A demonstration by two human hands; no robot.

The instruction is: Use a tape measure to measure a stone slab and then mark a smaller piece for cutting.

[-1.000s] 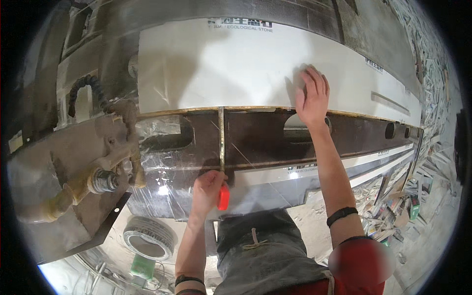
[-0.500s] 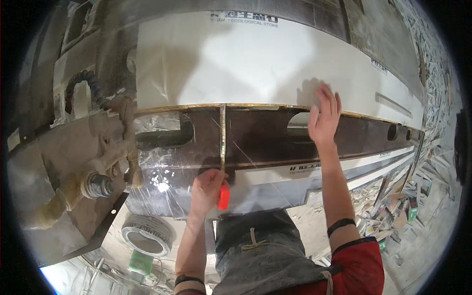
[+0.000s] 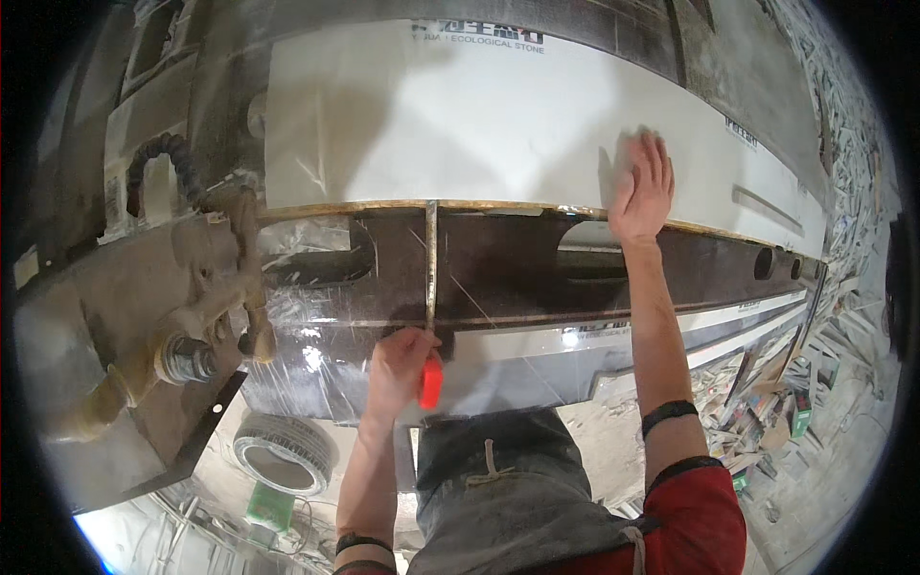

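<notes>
My left hand (image 3: 396,366) is closed around a red tape measure (image 3: 431,383) at the near edge of the dark machine bed. A narrow blade (image 3: 431,264) runs straight up from that hand to the front edge of a pale slab (image 3: 498,125). Fingers hide part of the case, and the blade's markings cannot be read. My right hand (image 3: 644,192) rests palm down on the slab near its front edge, fingers stretched out, holding nothing.
Left of the bed stands a dusty machine part with a round fitting (image 3: 187,359) and a black ribbed hose (image 3: 158,158). Below it lies a tyre (image 3: 283,458). Long pale strips (image 3: 738,335) stick out at right, beside heaped offcuts (image 3: 767,412). The bed has oval slots.
My right hand has moved slightly farther forward and right on the slab. My left hand has shifted a little left, still holding the tape measure.
</notes>
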